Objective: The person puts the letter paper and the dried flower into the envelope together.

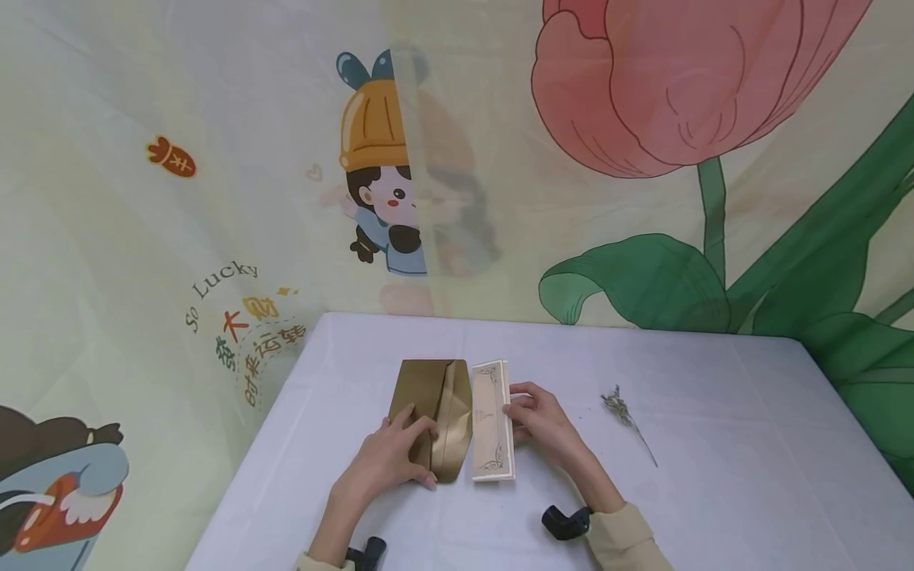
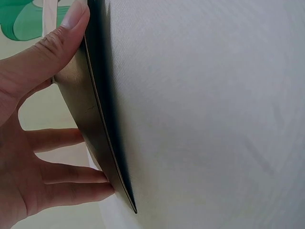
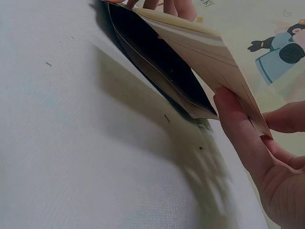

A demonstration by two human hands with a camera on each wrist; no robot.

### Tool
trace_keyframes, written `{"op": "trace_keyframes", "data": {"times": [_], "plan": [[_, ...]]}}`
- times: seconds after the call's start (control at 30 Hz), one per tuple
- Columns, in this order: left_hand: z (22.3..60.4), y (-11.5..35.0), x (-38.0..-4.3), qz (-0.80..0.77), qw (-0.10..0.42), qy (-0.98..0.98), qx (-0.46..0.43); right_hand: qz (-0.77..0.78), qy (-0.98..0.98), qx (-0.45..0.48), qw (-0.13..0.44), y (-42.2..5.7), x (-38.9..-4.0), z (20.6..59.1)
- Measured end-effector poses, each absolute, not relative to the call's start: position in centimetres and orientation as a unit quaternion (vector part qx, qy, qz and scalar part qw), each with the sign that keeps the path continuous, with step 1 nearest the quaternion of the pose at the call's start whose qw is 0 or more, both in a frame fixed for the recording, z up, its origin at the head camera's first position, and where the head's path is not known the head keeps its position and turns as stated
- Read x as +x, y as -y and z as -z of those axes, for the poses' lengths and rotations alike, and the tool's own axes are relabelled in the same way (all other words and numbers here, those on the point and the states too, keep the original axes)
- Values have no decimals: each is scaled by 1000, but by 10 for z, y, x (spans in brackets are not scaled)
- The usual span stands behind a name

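A gold paper envelope (image 1: 419, 381) lies on the table, its mouth gaping toward the card and its dark inside showing in the right wrist view. My left hand (image 1: 391, 452) rests on it with spread, fairly straight fingers, the thumb at the near edge. In the left wrist view those fingers (image 2: 71, 193) touch the envelope's face (image 2: 93, 121). Just right of the envelope, my right hand (image 1: 546, 420) pinches a cream folded card (image 1: 491, 420) with a dark ornamental border by its right edge. Tilted up, the card (image 3: 205, 52) stands beside the envelope's mouth in the right wrist view.
A small dried flower sprig (image 1: 623, 412) lies to the right on the white-covered table (image 1: 714, 444). Tiny dark crumbs (image 3: 200, 148) dot the cloth near the right hand. Printed curtains (image 1: 485, 159) hang behind and left of the table.
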State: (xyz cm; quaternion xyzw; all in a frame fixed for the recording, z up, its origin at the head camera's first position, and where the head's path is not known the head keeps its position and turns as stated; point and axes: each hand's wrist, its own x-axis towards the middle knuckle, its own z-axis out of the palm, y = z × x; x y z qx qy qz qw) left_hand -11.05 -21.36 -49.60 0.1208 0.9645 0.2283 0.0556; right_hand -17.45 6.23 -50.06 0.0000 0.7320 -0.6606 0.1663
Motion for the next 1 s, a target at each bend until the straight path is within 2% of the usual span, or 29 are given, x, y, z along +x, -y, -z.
{"op": "trace_keyframes", "data": {"times": [1.0], "plan": [[498,216,-112,-223,57,-966,115,664,-727,-6,176,-46,-179,510]]}}
